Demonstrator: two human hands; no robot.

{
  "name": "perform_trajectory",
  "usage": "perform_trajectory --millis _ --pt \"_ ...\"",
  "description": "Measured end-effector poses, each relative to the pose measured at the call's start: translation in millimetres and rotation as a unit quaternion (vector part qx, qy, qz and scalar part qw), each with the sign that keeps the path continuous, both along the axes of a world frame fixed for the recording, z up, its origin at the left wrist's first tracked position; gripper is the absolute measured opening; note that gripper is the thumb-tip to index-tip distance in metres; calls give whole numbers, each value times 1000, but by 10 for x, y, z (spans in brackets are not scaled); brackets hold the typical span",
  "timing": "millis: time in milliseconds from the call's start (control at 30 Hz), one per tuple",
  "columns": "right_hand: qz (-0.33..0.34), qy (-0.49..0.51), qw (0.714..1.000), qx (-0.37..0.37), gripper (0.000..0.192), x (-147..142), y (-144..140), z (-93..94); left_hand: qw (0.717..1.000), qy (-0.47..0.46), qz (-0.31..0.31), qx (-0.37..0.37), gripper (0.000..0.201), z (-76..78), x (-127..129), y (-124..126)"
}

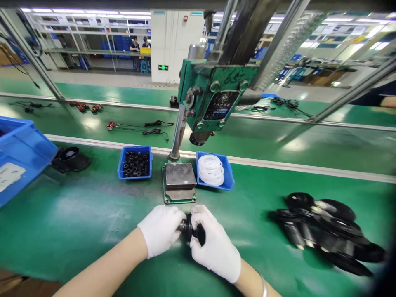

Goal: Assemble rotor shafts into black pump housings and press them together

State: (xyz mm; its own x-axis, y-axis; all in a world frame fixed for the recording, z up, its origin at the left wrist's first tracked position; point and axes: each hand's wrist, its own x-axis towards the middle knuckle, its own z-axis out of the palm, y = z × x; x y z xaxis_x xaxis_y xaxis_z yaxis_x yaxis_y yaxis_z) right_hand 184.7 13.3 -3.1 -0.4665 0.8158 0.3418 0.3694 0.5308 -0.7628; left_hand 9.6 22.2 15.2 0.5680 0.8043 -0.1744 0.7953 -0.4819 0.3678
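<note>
Both my hands wear white gloves and meet around a black round plastic part (188, 227), just in front of the press base. My left hand (163, 231) is closed on the narrow end of the part. Curled around its wider side is my right hand (213, 244), with the thumb and fingers gripping. The gloves hide much of the part, so its exact kind does not show. Beyond my hands stands the green hand press (213, 97), its ram above a steel block (180, 175).
A blue bin of small black rings (136, 163) sits left of the press, a blue bin of white rings (210, 170) right. Black parts (324, 231) pile up at right. At left are a large blue crate (24, 152) and a black housing (71, 159). Cables (151, 128) lie beyond.
</note>
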Motion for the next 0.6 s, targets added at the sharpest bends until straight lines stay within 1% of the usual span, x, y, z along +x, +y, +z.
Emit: perform_trajectory --millis 100,133,200,233,300,367,400,433,500,533,600 --pt "22 -24 999 0 34 -12 -44 -11 997 62 42 26 13 -27 106 -21" --pt "25 -22 999 3 33 2 -42 -6 995 80 54 32 13 -21 84 -19" --pt "7 11 1000 9 32 42 0 14 987 118 98 53 16 50 -81 10" --pt "-13 41 999 8 31 58 37 25 979 138 133 70 21 120 -217 43" --pt "-57 93 994 -12 28 60 120 36 952 177 220 118 37 318 -535 159" --pt "-72 111 990 -51 28 20 178 29 924 198 285 163 47 539 -822 346" --pt "-69 107 989 -70 29 -8 187 21 913 199 306 180 47 634 -929 458" --pt "-65 100 989 -85 30 -34 182 12 909 195 316 188 43 707 -1007 575" --pt "-66 84 989 -99 33 -62 140 -2 919 181 293 192 34 771 -1095 792" --pt "-75 75 989 -101 34 -61 113 -8 929 174 267 188 33 762 -1119 886" --pt "-98 48 988 -111 37 -42 78 -24 947 166 212 178 33 684 -1149 1063"
